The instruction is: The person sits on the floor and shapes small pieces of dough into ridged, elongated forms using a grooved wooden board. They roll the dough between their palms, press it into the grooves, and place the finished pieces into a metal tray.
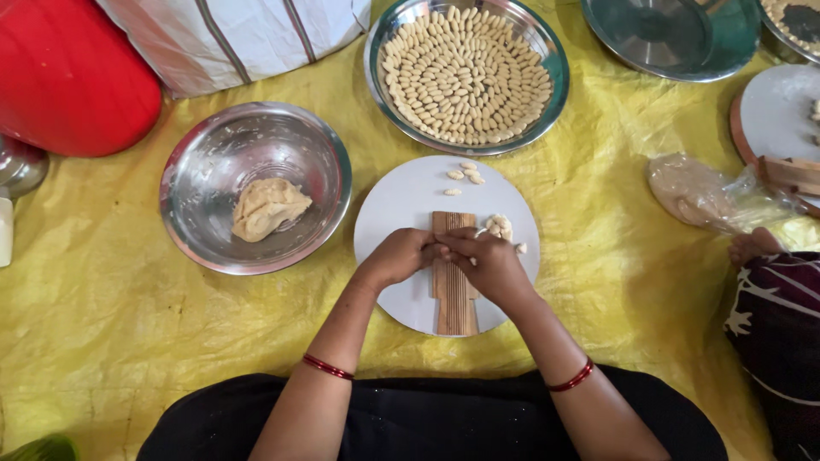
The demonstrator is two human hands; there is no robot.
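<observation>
Fingers of left hand and right hand curl narrow, tips meeting over ridged wooden board at frame centre; whether dough sits pinched between them, cannot tell. Board lies on white round plate, bare room toward plate's upper left. Shaped dough pieces cluster pale, small, beside right hand. Steel bowl left, tray of pieces above, both well apart.

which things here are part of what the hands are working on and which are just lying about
In use:
left hand and right hand, meeting over the ridged wooden board
round white board
shaped dough pieces beside the hands
steel bowl with dough lump
steel plate of finished pieces

Lying about:
red container
striped cloth bag
bagged dough
empty steel plate
</observation>
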